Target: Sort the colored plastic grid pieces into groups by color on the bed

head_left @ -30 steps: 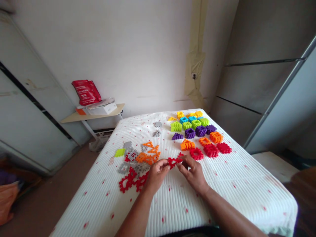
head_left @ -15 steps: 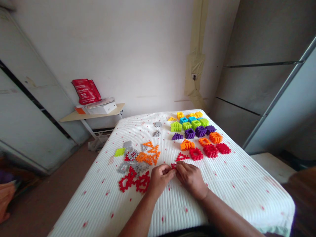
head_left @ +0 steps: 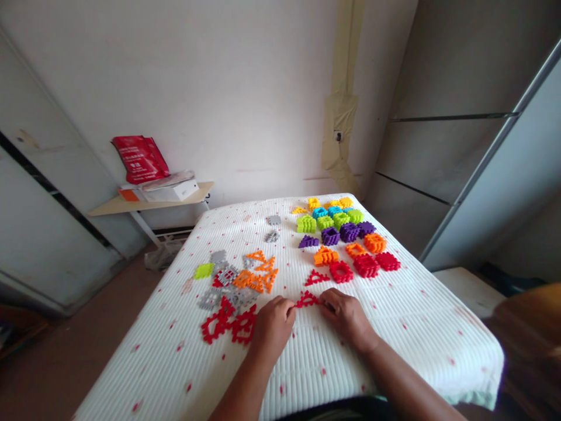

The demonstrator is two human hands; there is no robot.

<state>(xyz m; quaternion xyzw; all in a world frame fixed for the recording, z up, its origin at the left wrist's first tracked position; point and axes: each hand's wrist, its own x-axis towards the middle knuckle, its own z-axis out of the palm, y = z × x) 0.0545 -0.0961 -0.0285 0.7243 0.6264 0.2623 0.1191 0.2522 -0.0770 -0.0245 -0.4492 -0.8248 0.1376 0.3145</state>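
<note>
A red triangular building piece (head_left: 307, 299) with notched edges lies flat between my hands, low over the white bedspread or just on it. My left hand (head_left: 275, 323) pinches its left corner, and my right hand (head_left: 348, 316) has closed fingers on its right corner. Just beyond it is another red triangle (head_left: 317, 277). Beside that stand stacks of red square pieces (head_left: 340, 272). Left of my left hand, loose red pieces (head_left: 218, 321) lie near a heap of grey pieces (head_left: 232, 295) and orange triangles (head_left: 256, 279).
Rows of sorted stacks stretch away on the right: orange (head_left: 326, 255), purple (head_left: 330, 236), green (head_left: 307, 224), blue (head_left: 319, 213) and yellow (head_left: 314, 203). Two small grey groups (head_left: 272, 236) sit mid-table. A side table (head_left: 111, 206) with a red bag (head_left: 140, 159) stands by the wall.
My hands have moved apart to opposite corners of the red triangle, which now shows between them; before, my fingers mostly covered it. The camera view has shifted slightly.
</note>
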